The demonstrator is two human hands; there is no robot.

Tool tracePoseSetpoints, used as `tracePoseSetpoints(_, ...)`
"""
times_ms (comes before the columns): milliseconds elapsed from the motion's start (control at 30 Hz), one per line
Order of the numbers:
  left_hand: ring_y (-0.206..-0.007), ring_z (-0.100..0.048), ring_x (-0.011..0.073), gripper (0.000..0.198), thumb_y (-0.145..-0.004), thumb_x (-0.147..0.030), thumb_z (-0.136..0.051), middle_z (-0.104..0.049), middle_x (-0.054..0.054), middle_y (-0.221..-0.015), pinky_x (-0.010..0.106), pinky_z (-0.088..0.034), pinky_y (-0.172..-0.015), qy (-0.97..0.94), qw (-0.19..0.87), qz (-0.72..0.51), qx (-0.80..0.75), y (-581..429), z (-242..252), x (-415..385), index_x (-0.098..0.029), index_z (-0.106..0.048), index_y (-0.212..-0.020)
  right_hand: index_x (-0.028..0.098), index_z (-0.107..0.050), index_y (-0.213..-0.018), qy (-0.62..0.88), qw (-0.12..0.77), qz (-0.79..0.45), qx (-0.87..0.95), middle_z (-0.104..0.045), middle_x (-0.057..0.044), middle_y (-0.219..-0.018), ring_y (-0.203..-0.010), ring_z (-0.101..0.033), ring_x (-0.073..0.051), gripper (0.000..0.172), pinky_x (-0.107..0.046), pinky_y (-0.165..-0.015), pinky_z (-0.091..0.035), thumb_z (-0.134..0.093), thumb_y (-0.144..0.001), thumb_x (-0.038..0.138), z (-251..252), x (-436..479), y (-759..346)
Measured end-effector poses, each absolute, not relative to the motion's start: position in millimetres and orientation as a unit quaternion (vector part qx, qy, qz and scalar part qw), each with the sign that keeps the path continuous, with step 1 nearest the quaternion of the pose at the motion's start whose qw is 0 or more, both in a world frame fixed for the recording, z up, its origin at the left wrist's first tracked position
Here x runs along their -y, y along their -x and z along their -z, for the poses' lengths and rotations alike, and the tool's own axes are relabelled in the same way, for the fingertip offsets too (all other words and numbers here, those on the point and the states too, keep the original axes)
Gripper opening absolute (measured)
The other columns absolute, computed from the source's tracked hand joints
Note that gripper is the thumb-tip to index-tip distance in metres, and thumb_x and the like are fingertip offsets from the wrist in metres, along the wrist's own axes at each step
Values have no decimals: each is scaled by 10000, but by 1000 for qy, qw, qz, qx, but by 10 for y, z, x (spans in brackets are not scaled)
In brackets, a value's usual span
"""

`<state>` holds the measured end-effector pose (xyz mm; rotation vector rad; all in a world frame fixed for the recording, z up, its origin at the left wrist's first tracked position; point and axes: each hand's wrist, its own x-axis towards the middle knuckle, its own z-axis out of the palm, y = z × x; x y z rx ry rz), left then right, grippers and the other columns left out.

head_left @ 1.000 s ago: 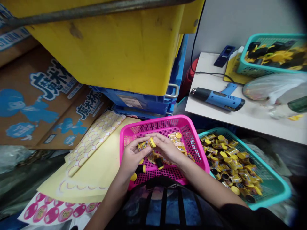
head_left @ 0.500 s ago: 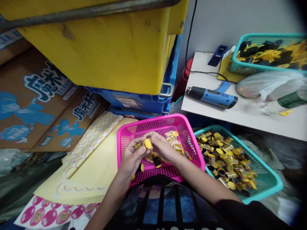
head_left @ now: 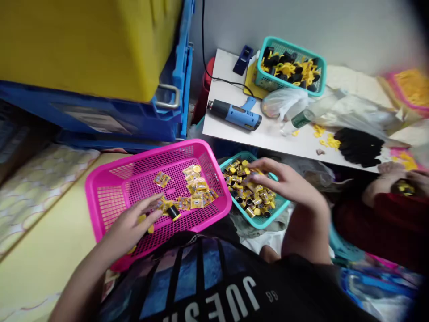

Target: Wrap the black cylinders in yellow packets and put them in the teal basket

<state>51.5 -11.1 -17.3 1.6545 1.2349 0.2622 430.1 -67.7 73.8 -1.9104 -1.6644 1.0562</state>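
Shirt (head_left: 201, 286) hides pink basket's (head_left: 97, 210) rim beside the left hand (head_left: 129, 228).

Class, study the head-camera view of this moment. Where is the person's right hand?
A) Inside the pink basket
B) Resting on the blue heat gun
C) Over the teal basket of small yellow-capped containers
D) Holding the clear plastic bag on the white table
C. The right hand reaches over the teal basket of small yellow-capped containers, while the left hand is at the pink basket.
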Motion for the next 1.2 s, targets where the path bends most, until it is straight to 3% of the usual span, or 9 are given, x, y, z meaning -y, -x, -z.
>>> tracePoseSetpoints(133,-1340,-372,413,492,-801,-397,-559,-515,141,-1395,593,-287,-1080,-808,295,35,-510,-248,667,329,-241,-622,-1263,118,-621,-1188,840,-57,-285,458,-714,-181,-1053,-914,-687,-340,558,-490,-858,-503,-607,-801,519,-642,1015,-5054)
tracePoseSetpoints(267,-1253,-440,383,429,-870,-252,-451,-540,168,-1309,568,-326,-1047,-827,223,40,-514,-331,828,437,-219,-619,-1263,152,-585,-1254,823,2,-231,519,-695,-157,-1134,-979,-677,-310,524,-455,-884,-502,-487,-883,508,-587,816,-4898)
tracePoseSetpoints(433,-1077,-561,261,416,-950,-229,-343,-575,150,-1180,398,-450,-957,-829,246,-24,-502,-622,721,185,-159,-561,-1297,217,-627,-1199,637,114,-262,716,-675,-107,-1185,-1082,-623,-287,366,-436,-940,-470,-535,-901,408,-363,126,-3791)
tracePoseSetpoints(533,-1070,-566,271,333,-938,-295,-434,-582,131,-1159,397,-493,-889,-799,201,-37,-566,-668,695,-54,-181,-626,-1186,186,-653,-1141,502,33,-321,803,-681,-122,-1154,-1065,-621,-286,297,-411,-907,-476,-585,-884,318,-40,-121,-3109)
tracePoseSetpoints(633,-1138,-550,281,359,-903,-303,-523,-583,145,-1199,421,-469,-959,-777,207,-77,-590,-587,682,-179,-159,-605,-1222,158,-672,-1072,444,-54,-303,841,-691,-150,-1080,-1022,-630,-295,239,-378,-828,-487,-602,-860,243,266,-142,-2669)
tracePoseSetpoints(767,-1070,-612,257,316,-844,-218,-596,-663,112,-1122,409,-488,-948,-744,290,-101,-593,-419,667,-171,-172,-645,-1153,117,-584,-1207,454,-95,-315,828,-693,-196,-1044,-939,-654,-329,492,-398,-735,-499,-633,-828,426,458,42,-2388)
tracePoseSetpoints(833,-1014,-645,242,316,-829,-221,-614,-692,90,-1108,391,-515,-904,-711,326,-124,-611,-367,653,-153,-189,-646,-1142,70,-549,-1229,467,-101,-322,817,-681,-232,-1053,-919,-655,-346,528,-420,-722,-497,-627,-825,400,466,135,-2312)
tracePoseSetpoints(1033,-1091,-593,283,258,-848,-197,-577,-681,114,-1135,459,-458,-973,-737,221,-123,-627,-358,525,-106,-178,-671,-1088,155,-573,-1094,406,-26,-412,815,-665,-124,-1057,-958,-616,-245,350,-340,-777,-479,-606,-746,142,425,227,-2421)
tracePoseSetpoints(1200,-1029,-576,266,241,-891,-197,-526,-665,105,-1055,414,-472,-916,-799,232,-25,-555,-547,485,43,-173,-663,-1087,200,-524,-1010,513,274,-593,557,-600,-19,-896,-720,-566,-139,322,-287,-642,-442,-653,-722,266,443,112,-2851)
